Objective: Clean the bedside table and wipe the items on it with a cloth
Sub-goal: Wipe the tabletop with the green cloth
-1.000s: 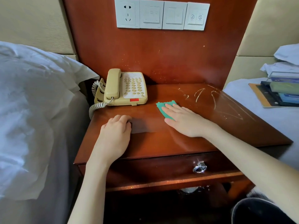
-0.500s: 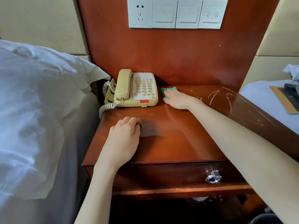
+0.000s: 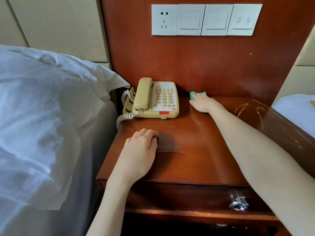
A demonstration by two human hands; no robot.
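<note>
The reddish-brown bedside table (image 3: pixel 192 150) fills the middle of the head view. A beige corded telephone (image 3: pixel 153 99) stands at its back left. My right hand (image 3: pixel 202 103) lies flat with straight fingers on a small green cloth (image 3: pixel 193 96), pressing it onto the tabletop at the back edge, just right of the telephone. Most of the cloth is hidden under the fingers. My left hand (image 3: pixel 139 150) rests on the front left of the tabletop with its fingers loosely curled, holding nothing. White scratch-like marks (image 3: pixel 248 109) show on the right of the tabletop.
A bed with white linen (image 3: pixel 42 125) lies close on the left. A wooden back panel carries a white socket and switch strip (image 3: pixel 206 20). The drawer below has a clear knob (image 3: pixel 238 203). Another white bed (image 3: pixel 296 108) is at the right.
My right hand has slid the green cloth away from me, from the table's middle to its back edge beside the telephone. My left hand has stayed put. The camera moved closer and leftward.
</note>
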